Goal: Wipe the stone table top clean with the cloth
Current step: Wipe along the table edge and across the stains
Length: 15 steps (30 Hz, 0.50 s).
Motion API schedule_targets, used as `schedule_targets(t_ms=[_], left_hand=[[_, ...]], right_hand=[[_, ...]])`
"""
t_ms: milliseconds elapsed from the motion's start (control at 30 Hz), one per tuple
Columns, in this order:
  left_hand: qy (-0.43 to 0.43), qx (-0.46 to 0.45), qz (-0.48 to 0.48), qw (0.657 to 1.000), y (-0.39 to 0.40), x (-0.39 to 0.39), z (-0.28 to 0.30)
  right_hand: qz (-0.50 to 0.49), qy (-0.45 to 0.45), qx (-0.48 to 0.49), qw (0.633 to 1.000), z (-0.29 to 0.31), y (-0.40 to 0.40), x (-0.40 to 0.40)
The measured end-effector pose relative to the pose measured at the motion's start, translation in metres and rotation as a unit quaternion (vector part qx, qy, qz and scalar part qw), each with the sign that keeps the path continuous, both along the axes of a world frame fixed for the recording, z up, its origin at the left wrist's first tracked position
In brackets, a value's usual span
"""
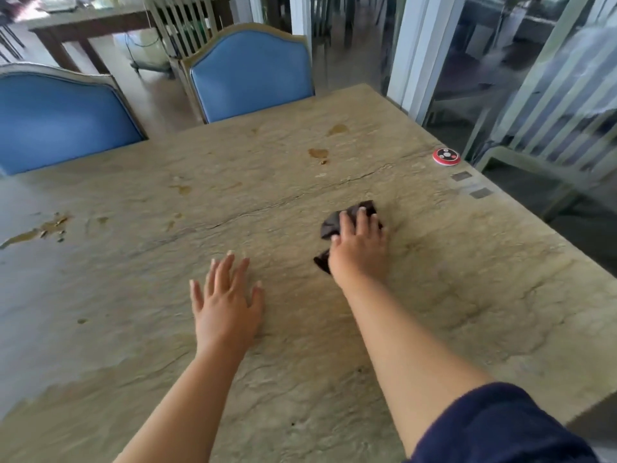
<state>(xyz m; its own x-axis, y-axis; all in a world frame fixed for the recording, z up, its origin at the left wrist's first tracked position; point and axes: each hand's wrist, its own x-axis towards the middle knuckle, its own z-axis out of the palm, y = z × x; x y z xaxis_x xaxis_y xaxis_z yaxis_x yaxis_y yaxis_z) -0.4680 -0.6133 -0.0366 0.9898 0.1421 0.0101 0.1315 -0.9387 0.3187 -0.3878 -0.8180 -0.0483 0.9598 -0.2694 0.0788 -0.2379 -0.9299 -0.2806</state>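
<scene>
Two blue padded chairs with pale curved frames stand at the far edge of the stone table: the nearer chair (56, 121) at the far left, the second chair (250, 75) further along toward the middle. Behind the second chair, a slatted pale chair back (180, 25) is visible, and left of that a dark wooden table (86, 28) stands on a light, glossy floor (150, 95). To the right of the second chair rises a white pillar (417, 51), with glass panels (500, 78) beyond it that reflect pale slats. Daylight fills the room.
</scene>
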Motion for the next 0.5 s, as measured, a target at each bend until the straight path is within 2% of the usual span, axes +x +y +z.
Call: schedule_targets(t_ms=[133,233,300,400,467,500], left_hand=[[0.041,0.025,0.043,0.998,0.028,-0.008,-0.007],[0.024,0.024,0.049,0.998,0.028,-0.010,-0.011],[0.019,0.026,0.051,0.998,0.028,-0.009,-0.012],[0.014,0.026,0.052,0.998,0.029,-0.008,-0.014],[0.013,0.028,0.052,0.998,0.029,-0.007,-0.017],[0.014,0.030,0.049,0.998,0.029,-0.007,-0.018]], right_hand=[[0.220,-0.009,0.033,0.975,-0.005,0.078,-0.044],[0.336,-0.030,0.050,0.940,-0.009,0.074,-0.050],[0.286,-0.039,0.035,0.957,-0.014,0.051,-0.020],[0.112,-0.001,0.018,0.994,-0.010,0.026,0.030],[0.037,0.031,0.007,0.999,-0.006,0.040,0.053],[0.032,0.040,0.005,0.999,-0.004,0.054,0.059]])
